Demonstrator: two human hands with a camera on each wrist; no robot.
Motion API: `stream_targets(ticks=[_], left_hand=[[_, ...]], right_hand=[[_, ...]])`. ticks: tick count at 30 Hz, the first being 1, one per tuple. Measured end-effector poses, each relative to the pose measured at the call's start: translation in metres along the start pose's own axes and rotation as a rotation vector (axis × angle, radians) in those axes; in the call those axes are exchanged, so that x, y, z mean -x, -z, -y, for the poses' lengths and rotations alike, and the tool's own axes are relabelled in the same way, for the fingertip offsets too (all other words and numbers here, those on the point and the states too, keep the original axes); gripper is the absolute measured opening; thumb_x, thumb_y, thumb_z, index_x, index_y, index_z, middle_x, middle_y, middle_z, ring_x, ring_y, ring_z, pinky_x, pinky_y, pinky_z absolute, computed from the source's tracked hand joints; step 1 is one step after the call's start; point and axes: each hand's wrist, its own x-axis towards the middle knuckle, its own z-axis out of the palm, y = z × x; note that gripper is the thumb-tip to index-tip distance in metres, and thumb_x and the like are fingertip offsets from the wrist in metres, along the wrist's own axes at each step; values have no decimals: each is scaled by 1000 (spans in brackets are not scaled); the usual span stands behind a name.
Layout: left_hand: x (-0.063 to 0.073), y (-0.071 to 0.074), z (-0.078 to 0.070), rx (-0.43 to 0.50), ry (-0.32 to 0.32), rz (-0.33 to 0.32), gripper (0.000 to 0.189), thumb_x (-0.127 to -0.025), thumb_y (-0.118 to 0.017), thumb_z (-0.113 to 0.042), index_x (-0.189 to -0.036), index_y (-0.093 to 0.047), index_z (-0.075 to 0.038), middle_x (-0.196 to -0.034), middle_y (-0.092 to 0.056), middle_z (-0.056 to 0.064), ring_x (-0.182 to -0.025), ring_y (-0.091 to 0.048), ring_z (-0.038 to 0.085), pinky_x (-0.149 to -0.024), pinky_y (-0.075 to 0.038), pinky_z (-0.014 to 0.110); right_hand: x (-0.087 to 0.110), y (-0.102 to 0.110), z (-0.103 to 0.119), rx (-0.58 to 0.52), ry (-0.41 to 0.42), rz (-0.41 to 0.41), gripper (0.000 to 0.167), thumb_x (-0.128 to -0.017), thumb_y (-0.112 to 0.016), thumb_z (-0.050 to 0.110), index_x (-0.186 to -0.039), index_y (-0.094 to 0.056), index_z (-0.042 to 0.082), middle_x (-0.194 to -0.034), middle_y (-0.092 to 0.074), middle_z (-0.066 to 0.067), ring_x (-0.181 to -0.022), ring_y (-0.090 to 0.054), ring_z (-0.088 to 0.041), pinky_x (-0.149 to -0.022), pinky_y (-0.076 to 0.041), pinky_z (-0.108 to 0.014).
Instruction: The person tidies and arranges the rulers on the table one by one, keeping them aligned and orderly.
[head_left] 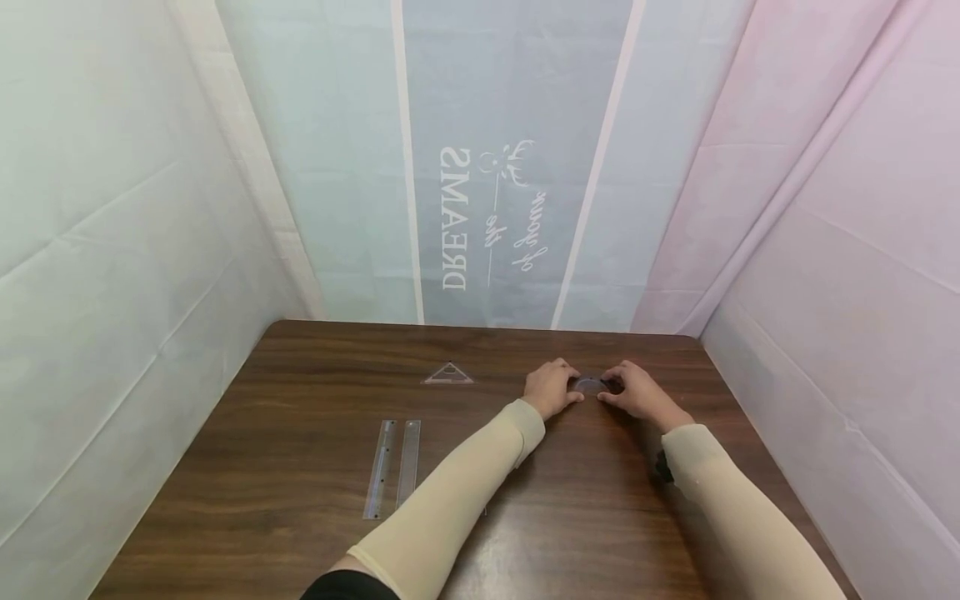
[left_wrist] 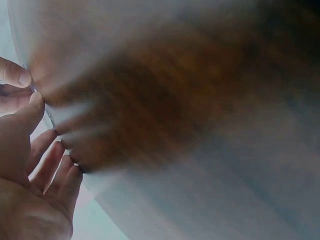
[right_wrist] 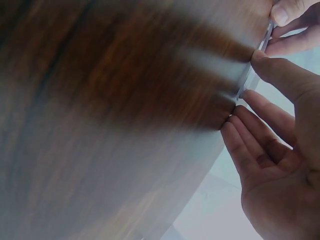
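A clear protractor lies flat on the brown wooden table near its far edge, right of centre. At its left end, my left hand holds it between thumb and fingertips. My right hand grips the opposite end the same way. Both wrist views show it nearly edge-on, as a thin clear strip between thumb and fingers, with the fingertips down at the tabletop. A clear triangular set square lies to the left of my left hand. Nearer me are two clear rulers side by side, one partly behind my left sleeve.
The wooden table is enclosed by pale cloth walls, with mirrored lettering on the back one. Beside my left sleeve, a small clear edge of something shows; the sleeve hides the rest.
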Motion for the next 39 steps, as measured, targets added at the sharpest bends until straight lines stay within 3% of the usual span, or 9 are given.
stream_targets(ticks=[13, 24, 32, 39], left_hand=[[1, 2, -3, -10, 2, -16, 48, -98, -75, -54, -140, -73, -30, -136, -67, -10, -121, -66, 9, -93, -57, 28], [-5, -1, -3, 24, 40, -26, 41, -98, -77, -52, -134, -76, -33, -134, -68, -11, -119, -68, 11, -90, -59, 32], [-5, 2, -5, 28, 58, 5, 39, -100, -75, -51, -136, -74, -35, -135, -66, -11, -121, -66, 10, -90, -58, 34], [-2, 8, -2, 43, 29, 34, 37, -101, -76, -45, -135, -74, -31, -138, -66, -8, -124, -65, 10, -95, -57, 33]], right_hand=[[6, -6, 0, 2, 26, -63, 32, -93, -84, 14, -115, -75, -7, -103, -65, -16, -88, -59, -26, -82, -52, -48], [7, -5, 0, -28, 3, -66, 32, -93, -84, 16, -115, -75, -7, -107, -64, -19, -95, -63, -31, -87, -55, -54], [7, -4, 1, -42, -2, -64, 31, -93, -84, 15, -113, -75, -7, -111, -66, -22, -100, -65, -36, -91, -55, -58], [8, -5, 4, -57, 14, -78, 27, -92, -84, 13, -109, -77, -6, -107, -68, -18, -98, -65, -32, -89, -55, -55]])
